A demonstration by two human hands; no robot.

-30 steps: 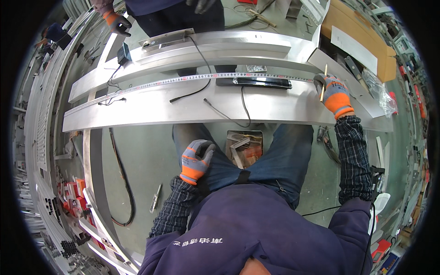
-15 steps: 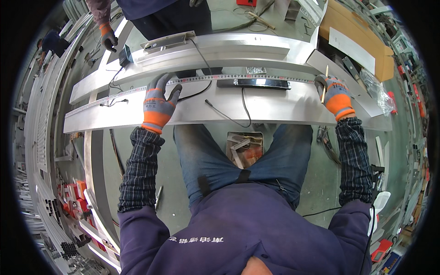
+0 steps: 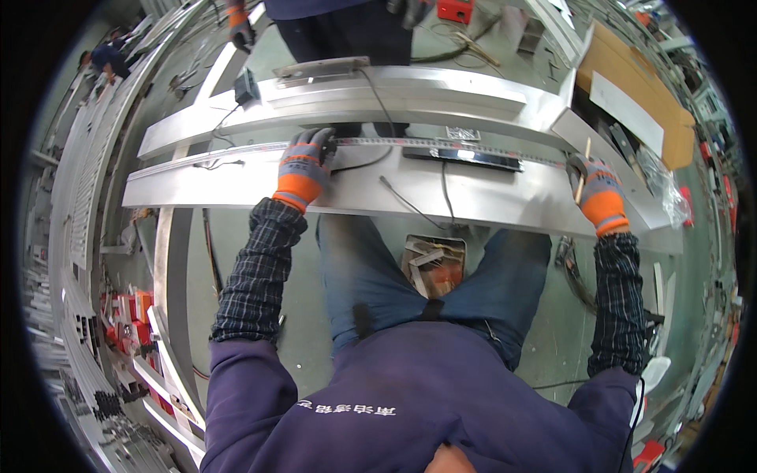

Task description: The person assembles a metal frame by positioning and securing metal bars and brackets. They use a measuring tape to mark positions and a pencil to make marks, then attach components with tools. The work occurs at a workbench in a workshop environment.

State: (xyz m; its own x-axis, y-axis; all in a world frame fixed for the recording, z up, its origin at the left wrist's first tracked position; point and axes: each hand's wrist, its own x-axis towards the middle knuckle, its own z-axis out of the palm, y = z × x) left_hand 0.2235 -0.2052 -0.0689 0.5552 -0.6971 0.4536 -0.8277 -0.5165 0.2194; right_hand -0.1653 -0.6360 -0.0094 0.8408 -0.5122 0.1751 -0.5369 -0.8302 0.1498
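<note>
- Under the near metal panel, between the person's knees, an open box sits on the floor; it holds a jumble of pale strips and something orange — the pieces are too tangled to name.
- At the left edge of the floor a cluster of red boxes lies beside a curved metal rail; what they hold cannot be made out.
- A long measuring tape is stretched along the far edge of the near panel. Its long axis runs left to right across the view, bowed by the lens, from the left hand to the right hand.
- The left hand, in a grey and orange glove, lies on the tape's left part with fingers curled down over it, pressing it against the panel edge.
- The right hand, gloved the same, is closed round a thin pale stick that stands nearly upright, its upper tip just past the tape's right end.
- A flat black bar lies on the panel just beside the tape, parallel to it, with a dark cable trailing toward the near edge.
- A second metal panel lies beyond, parallel to the first — another person's gloved hand hangs past its far left end.
- A brown cardboard sheet lies at the upper right.
</note>
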